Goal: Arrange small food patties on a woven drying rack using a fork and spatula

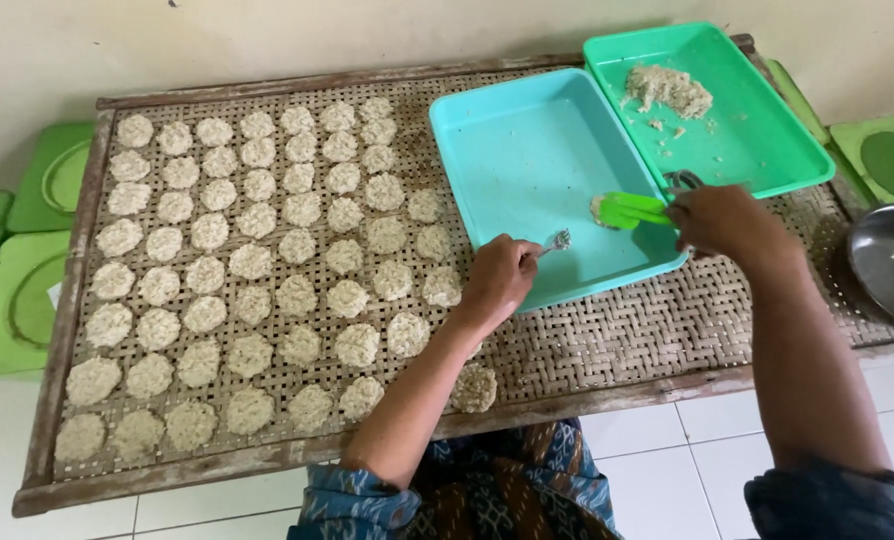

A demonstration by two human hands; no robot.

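Note:
My left hand holds a small metal spoon over the near edge of a light blue tray. My right hand grips a bright green press that rests on a pale rice patty inside that tray. Behind it a green tray holds a lump of sticky rice mash. Several flat round rice patties lie in rows on a woven bamboo drying rack, filling its left half. One patty lies by my left forearm.
A metal bowl stands at the right edge of the rack. Green plastic stools stand to the left and right. A pale wall runs behind; white floor tiles lie below the rack's wooden frame.

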